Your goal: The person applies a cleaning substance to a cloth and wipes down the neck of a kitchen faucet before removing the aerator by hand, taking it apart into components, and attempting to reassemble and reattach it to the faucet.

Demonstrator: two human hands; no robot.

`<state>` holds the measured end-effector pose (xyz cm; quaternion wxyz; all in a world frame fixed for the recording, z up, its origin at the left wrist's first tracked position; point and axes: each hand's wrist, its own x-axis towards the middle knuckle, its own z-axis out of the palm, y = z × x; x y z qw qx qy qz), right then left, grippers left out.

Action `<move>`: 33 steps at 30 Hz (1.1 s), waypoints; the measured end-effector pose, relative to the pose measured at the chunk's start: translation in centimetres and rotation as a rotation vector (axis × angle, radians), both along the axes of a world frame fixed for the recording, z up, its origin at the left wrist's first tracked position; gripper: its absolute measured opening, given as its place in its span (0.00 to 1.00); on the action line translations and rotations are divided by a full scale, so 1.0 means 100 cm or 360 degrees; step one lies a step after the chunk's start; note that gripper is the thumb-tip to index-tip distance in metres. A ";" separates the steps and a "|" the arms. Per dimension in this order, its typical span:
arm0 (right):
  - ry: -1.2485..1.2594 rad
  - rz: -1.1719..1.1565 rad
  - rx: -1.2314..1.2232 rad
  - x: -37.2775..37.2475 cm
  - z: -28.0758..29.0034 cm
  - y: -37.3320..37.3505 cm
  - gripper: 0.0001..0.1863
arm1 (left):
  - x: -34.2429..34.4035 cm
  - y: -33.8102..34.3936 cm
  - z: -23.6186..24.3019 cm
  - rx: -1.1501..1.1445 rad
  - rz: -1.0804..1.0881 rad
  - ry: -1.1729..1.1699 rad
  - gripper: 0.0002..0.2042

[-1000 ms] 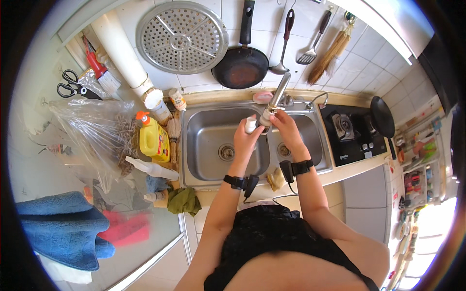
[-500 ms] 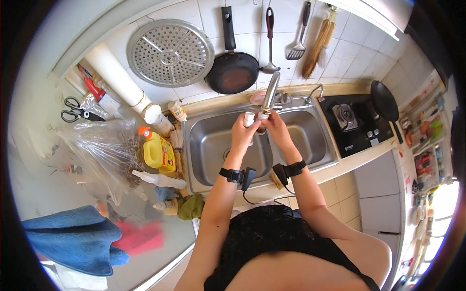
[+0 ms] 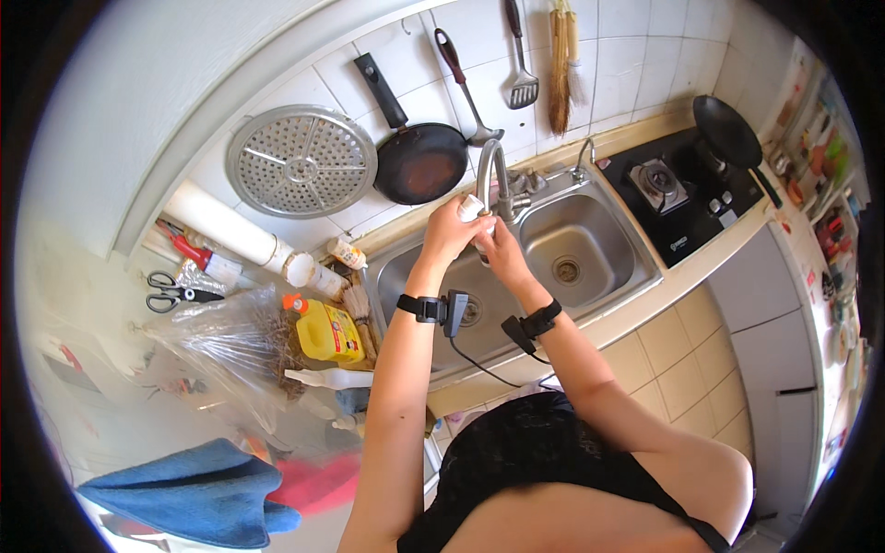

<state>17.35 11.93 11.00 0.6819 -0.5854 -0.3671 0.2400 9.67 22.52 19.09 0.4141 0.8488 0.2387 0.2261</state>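
We view the scene through a wide fisheye camera, the left of two mounted side by side on the person's head. We look steeply downward and forward. At closest range, the black top (image 3: pixel 525 461) fills the bottom centre, and the forearms (image 3: pixel 412 355) enter from the lower edge. We find the sink (image 3: pixel 595 235) at middle distance, around the centre; the tiled wall (image 3: pixel 627 60) lies farther off, across the top. We observe a sideways lean: the counter (image 3: pixel 691 276) climbs toward the right. The pale overhead edge (image 3: pixel 267 77), upper left, bends along the dark rim.
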 end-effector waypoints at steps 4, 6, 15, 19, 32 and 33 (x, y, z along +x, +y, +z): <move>-0.0238 -0.0043 0.0012 0.002 -0.005 0.004 0.19 | 0.005 0.008 -0.008 -0.0170 -0.0008 -0.0121 0.14; -0.0259 -0.0027 -0.0005 0.006 -0.010 0.005 0.18 | 0.006 0.008 -0.011 -0.0169 -0.0002 -0.0117 0.13; -0.0423 -0.0024 0.0084 0.013 -0.019 0.002 0.19 | 0.009 -0.003 0.001 -0.0183 -0.0018 -0.0099 0.10; -0.0378 -0.0011 0.0203 0.009 -0.020 0.004 0.20 | 0.007 0.003 -0.002 -0.0261 -0.0026 -0.0080 0.11; 0.0394 0.0547 0.0201 0.014 -0.010 -0.005 0.19 | 0.009 -0.001 0.004 -0.0349 -0.0021 -0.0089 0.09; 0.0397 0.0546 0.0209 0.017 -0.006 -0.008 0.19 | 0.010 -0.001 0.005 -0.0342 -0.0022 -0.0084 0.09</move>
